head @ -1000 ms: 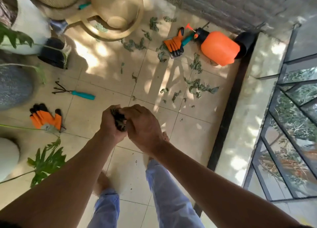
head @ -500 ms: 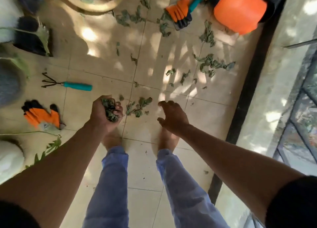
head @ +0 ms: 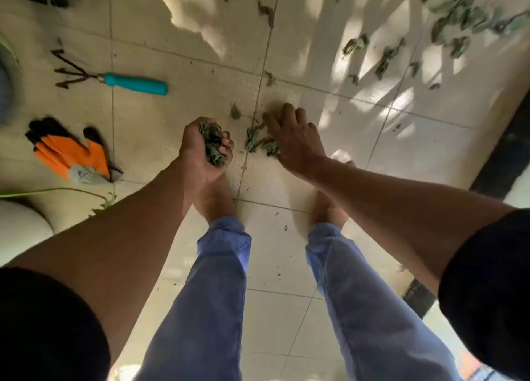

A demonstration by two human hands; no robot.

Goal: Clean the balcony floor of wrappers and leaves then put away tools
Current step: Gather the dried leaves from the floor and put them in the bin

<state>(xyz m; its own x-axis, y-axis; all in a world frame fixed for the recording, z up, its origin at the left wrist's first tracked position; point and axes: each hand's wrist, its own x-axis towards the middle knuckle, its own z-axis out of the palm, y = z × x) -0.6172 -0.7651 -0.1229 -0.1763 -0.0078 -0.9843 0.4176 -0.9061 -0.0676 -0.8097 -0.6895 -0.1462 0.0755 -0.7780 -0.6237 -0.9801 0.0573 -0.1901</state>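
The small clump of leaves (head: 262,142) lies on the floor (head: 286,251) directly under your right hand (head: 295,139), partly covered by the palm, with its free part showing on the thumb side. The clump runs roughly along the line of your fingers (head: 286,112), from the fingertips back toward the wrist. These fingers are spread and nearly straight, pressing down or resting over the leaves, not yet curled around them. So the coming move, I think, is a simple closing: rake the fingertips back toward the palm and the clump is inside.

Your left hand (head: 203,148) is just beside it, across the tile joint. Its fingers are curled around a handful (head: 213,144) of leaves and it is quite full, so the right hand is the nearer and freer one.

Beyond your right fingertips, more leaves (head: 459,22) lie well apart. Beyond the left hand lie the rake (head: 114,78) and the glove (head: 68,151), both untouched.
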